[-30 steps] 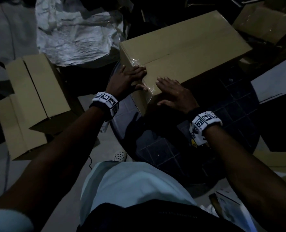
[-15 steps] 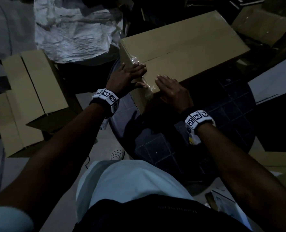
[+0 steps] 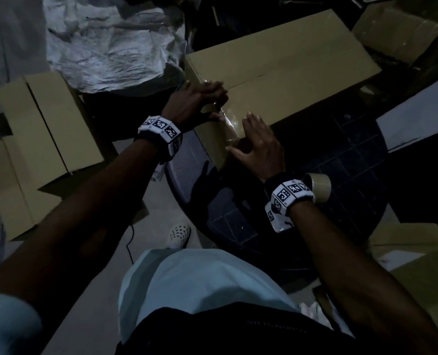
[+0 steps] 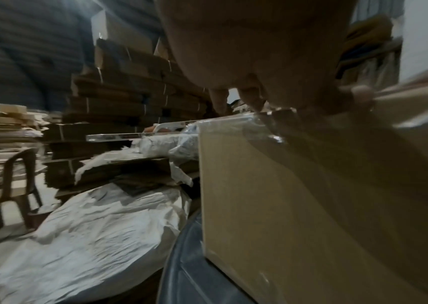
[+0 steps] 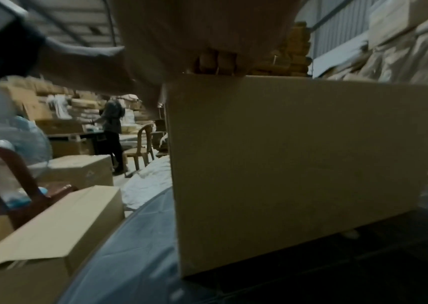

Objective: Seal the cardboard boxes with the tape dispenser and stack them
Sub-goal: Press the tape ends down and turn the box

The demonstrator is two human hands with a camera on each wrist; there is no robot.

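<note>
- Far left, on the floor: an unsealed cardboard box [image 3: 46, 129] with flaps spread, no tape visible on it; judged still waiting its turn.
- Behind it: crumpled white sheeting [image 3: 110, 47], apart from the work.
- Left hand [image 3: 194, 103] lying on the near top edge of the box on the table [image 3: 276, 67], fingers extended flat along the seam, thumb down on the end face; pressing rather than gripping.
- Between the hands: clear tape [image 3: 229, 124] folded over the corner and down the end face, shiny and somewhat wrinkled; seam beyond it runs along the top towards the far end, whether taped there cannot be told.
- Right hand [image 3: 261, 147] spread open against the same corner, fingertips on top, thumb on the side; holding nothing.
- Just right of the right wrist: tape roll [image 3: 319, 187] resting on the dark table [image 3: 353, 155]; no dispenser body discernible.
- Judged progress: near end of this box being smoothed down; other box and all stacking still ahead.
</note>
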